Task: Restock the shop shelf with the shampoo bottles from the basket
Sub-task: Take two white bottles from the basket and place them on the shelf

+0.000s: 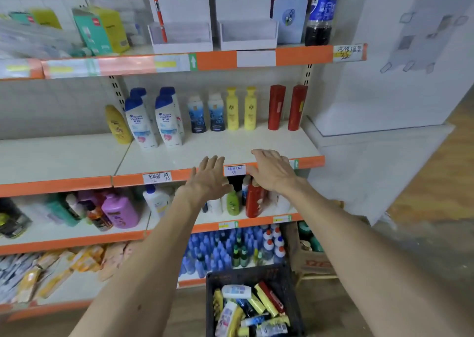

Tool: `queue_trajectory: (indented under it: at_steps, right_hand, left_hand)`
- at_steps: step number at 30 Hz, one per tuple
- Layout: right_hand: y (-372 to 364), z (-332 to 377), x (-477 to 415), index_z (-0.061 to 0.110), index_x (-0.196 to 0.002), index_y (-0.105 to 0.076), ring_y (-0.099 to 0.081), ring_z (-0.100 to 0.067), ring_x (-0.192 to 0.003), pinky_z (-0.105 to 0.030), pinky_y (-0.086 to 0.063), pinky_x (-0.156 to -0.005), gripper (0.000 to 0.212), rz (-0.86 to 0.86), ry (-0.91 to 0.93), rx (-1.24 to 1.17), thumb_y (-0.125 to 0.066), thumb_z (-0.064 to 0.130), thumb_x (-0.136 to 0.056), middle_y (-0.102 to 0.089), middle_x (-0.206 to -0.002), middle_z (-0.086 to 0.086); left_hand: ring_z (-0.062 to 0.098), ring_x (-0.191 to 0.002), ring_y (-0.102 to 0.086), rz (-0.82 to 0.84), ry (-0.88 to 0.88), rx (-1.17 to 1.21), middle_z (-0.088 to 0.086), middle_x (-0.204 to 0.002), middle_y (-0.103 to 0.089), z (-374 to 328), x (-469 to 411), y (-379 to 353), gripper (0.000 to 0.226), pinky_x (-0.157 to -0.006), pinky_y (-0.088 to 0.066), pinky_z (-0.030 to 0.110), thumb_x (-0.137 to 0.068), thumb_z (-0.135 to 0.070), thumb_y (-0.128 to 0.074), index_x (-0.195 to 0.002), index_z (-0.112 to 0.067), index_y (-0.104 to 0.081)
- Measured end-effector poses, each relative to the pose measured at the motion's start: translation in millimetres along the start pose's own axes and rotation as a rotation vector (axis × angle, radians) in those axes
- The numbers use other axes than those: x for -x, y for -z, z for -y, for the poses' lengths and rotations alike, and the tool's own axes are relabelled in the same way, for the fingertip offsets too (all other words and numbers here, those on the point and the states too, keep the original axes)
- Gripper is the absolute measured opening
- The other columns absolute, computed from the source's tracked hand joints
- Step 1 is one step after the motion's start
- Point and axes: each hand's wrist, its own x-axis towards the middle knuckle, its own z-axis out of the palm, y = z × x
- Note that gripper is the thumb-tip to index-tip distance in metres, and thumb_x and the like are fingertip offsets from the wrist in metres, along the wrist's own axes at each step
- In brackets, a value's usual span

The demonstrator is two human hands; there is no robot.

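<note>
Reaching forward with fingers spread and nothing in them, the left hand [209, 180] and the right hand [273, 171] hang palm-down at the near edge of the cream-white middle shelf board with its orange front strip [179, 154], the right one a little farther and to the right of the left. Between the two hands a white handwritten price label [234, 170] sits on the strip. Far back on that board stands a row of upright bottles: two tall red bottles [284, 108] at the right, two yellow bottles [241, 109] just left of them, then two small bottles with dark blue labels [206, 113], then white shampoo bottles with blue caps [155, 120] in two short files, and one rounded yellow bottle [117, 125] at the far left. The near part of the board in front of them is bare. Low and near, to the right of the left forearm, a black plastic crate-style basket [289, 298] rests on the floor, holding a loose heap of lying shampoo bottles [250, 311] in white, yellow, red and blue.
</note>
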Motion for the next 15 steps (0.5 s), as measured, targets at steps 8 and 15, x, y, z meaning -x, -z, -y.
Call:
queue_trajectory:
  at_steps: [8,15]
  right_hand:
    - [-102.6,-26.8,11.3,0.022,-0.158,-0.005,-0.003,-0.026,-0.152,-0.052,-0.004,-0.121,0.071,0.117,-0.065,0.109,-0.027,0.058,-0.1,-0.008,-0.166,-0.001]
    - [-215.6,-82.1,36.6,0.019,-0.153,-0.021,-0.018,-0.026,-0.148,-0.048,-0.018,-0.118,0.065,0.254,-0.072,0.071,-0.035,0.054,-0.1,-0.027,-0.159,-0.002]
  left_hand:
    - [0.026,-0.14,-0.024,0.003,-0.124,-0.075,0.003,-0.15,-0.027,16.0,-4.1,-103.7,0.079,-0.113,-0.028,0.047,-0.087,-0.041,-0.059,-0.15,-0.019,-0.018]
    - [0.024,-0.142,-0.022,0.226,-0.057,0.01,0.002,-0.152,-0.027,19.7,-8.7,-229.6,0.069,-0.109,-0.031,0.046,-0.091,-0.032,-0.054,-0.149,-0.016,-0.021]
